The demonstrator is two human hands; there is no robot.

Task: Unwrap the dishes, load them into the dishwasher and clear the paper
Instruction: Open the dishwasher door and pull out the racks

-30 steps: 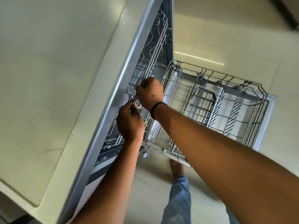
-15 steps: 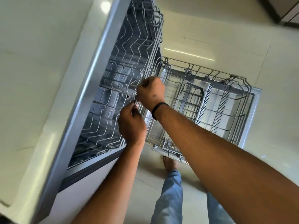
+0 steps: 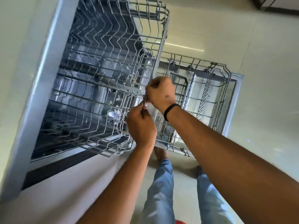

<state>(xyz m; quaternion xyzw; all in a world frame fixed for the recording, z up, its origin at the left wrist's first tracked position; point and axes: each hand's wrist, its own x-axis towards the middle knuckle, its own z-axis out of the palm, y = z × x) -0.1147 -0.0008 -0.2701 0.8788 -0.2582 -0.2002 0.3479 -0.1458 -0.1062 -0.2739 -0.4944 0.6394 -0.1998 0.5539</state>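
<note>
We look down past our own arms at an open dishwasher. Our left hand (image 3: 140,126) and right hand (image 3: 161,92) meet at the front edge of the upper rack (image 3: 100,75), which is slid out above the lower rack (image 3: 208,94). Both grips are clamped: the fingers of each hand curl around the front wire of the upper rack, and between them they seem to pinch a small pinkish scrap, too small to identify. Beyond our grip, deeper in the upper rack, lies a small white crumple (image 3: 115,113), perhaps paper. No dishes show in either rack, so loading looks not yet begun. The lower rack sits just past and below our right hand, over the open door (image 3: 234,101). To do this step well, we judge it best to hold the rack level with even force from both hands and keep our fingers clear of the wires.
</note>
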